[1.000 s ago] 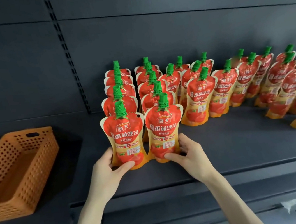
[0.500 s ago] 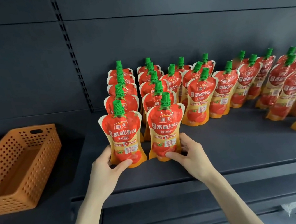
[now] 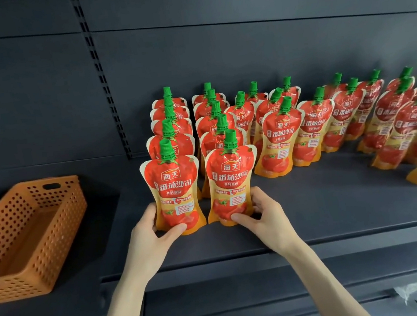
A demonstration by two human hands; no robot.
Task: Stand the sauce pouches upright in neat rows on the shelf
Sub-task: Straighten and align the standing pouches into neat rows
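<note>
Left hand: the left hand [image 3: 150, 235] grips the base of the left front pouch [image 3: 173, 189], thumb across the lower front and fingers [image 3: 149, 213] curled round its left edge.
Right hand: the right hand [image 3: 261, 217] grips the base of the right front pouch [image 3: 231, 181], thumb on the lower front and fingers curled round its right edge.
Front pouches: both upright, green caps up, labels facing the camera. They stand side by side with a narrow gap, bases down on the shelf [image 3: 315, 210] near its front edge.
Rows behind: each front pouch heads a straight row of upright pouches [image 3: 171, 125] running toward the back panel.
Further right: more pouches [image 3: 314, 128] in looser rows; the far-right ones look tilted.
Left of shelf: orange perforated basket [image 3: 26, 234], well apart from the pouches.
</note>
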